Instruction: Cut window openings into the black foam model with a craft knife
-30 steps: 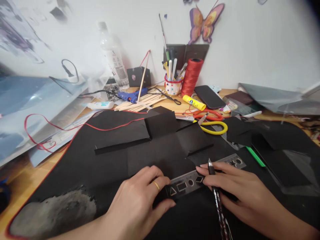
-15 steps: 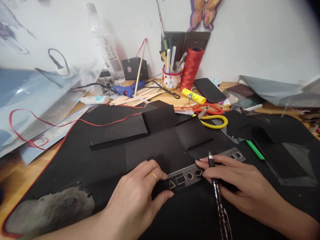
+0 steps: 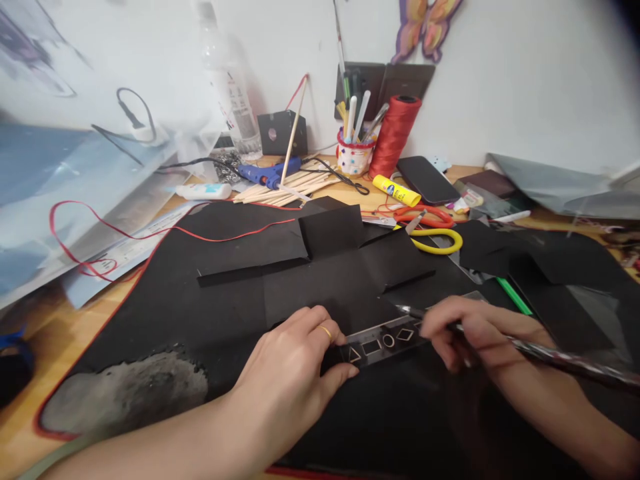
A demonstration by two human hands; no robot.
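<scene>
Head view: left hand (image 3: 295, 363) sits on the left end of the ruler (image 3: 381, 342), thumb and forefinger apart, one at its near edge and one at its far edge; can't tell whether it clamps or only presses. Ruler lies on the near side of the black paper (image 3: 320, 290), slanting up to the right, shape cutouts showing, right part mostly hidden by the right hand (image 3: 490, 337). Right hand is closed on the pen (image 3: 555, 355), thumb and fingers together around it. Big change is here: half a second ago that hand lay spread over the ruler with the pen shaft running toward the near edge; now fingers are curled, pen has swung over, shaft trailing right, tip aimed left by the ruler's far edge. Tip contact with the paper can't be told. Left hand keeps the same spot on the ruler. Paper unchanged, flaps raised at its far side, on the dark mat (image 3: 395, 420). Far right of it: yellow scissors handle (image 3: 440, 251), glue stick (image 3: 396, 191), phone (image 3: 427, 180). Far middle: spool (image 3: 397, 137), cup (image 3: 354, 160), glue gun (image 3: 263, 175) by wooden sticks (image 3: 280, 195). Whole view has shifted slightly; these same items stay put.
</scene>
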